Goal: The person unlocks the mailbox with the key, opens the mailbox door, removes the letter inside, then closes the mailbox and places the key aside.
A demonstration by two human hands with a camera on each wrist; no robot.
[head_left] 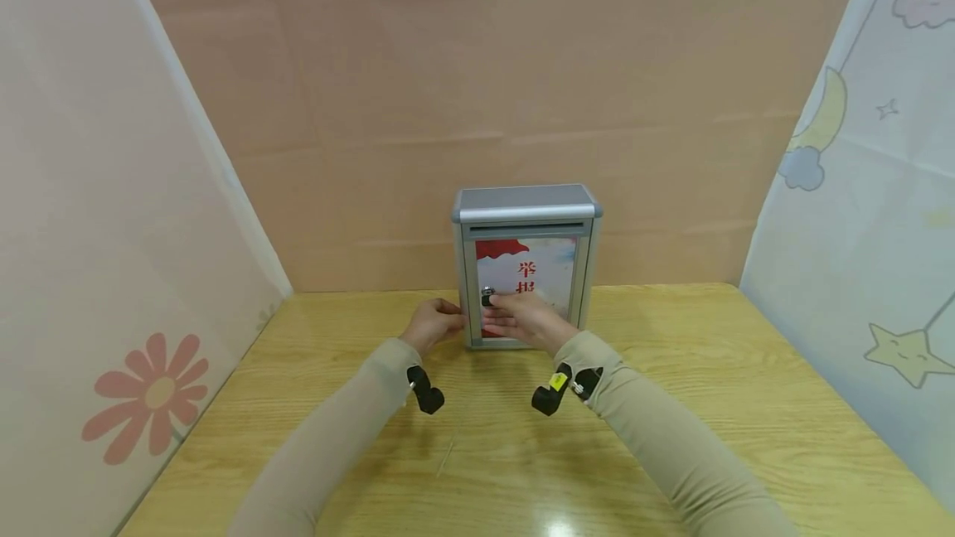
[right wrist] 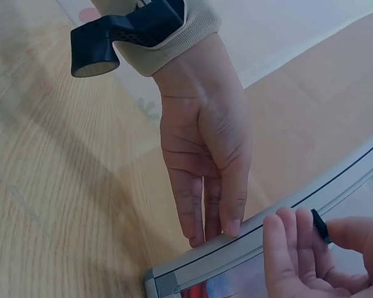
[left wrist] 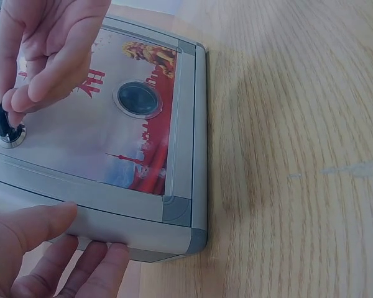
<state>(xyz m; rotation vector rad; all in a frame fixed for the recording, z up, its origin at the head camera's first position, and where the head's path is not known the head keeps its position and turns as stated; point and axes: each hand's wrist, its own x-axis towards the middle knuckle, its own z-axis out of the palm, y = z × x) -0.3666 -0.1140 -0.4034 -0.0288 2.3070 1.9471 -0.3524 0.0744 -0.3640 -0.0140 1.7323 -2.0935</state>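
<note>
Peach-brown cloth (head_left: 485, 89) hangs behind a wood-grained table (head_left: 656, 404), with a pale sheet (head_left: 97, 189) on the left bearing a pink flower (head_left: 160, 394) and another pale sheet (head_left: 858, 222) on the right printed with a moon, clouds and stars. Toward the rear of the table, just before the cloth, a grey box (head_left: 528, 255) stands upright, its narrow slot (head_left: 526, 228) running across the upper front. Below the slot, the front panel (head_left: 558, 259) carries red characters and red artwork; the left wrist view also shows a round dark disc (left wrist: 138, 99) on it.

A person in beige sleeves (head_left: 671, 442) has both hands at the box. The right hand (head_left: 531, 319) pinches a small black piece (left wrist: 0, 118) between thumb and forefinger, at a round silver lock (left wrist: 12, 143) near the front's left edge; its other fingers extend across the panel. The left hand (head_left: 433, 323) rests against the box's left side, fingers fairly straight, their tips and the thumb touching the frame. Near each wrist sits a black bracket (head_left: 429, 394), the right one with a yellow label (head_left: 558, 381). A bright reflection (head_left: 558, 528) shows on the table's near part.
</note>
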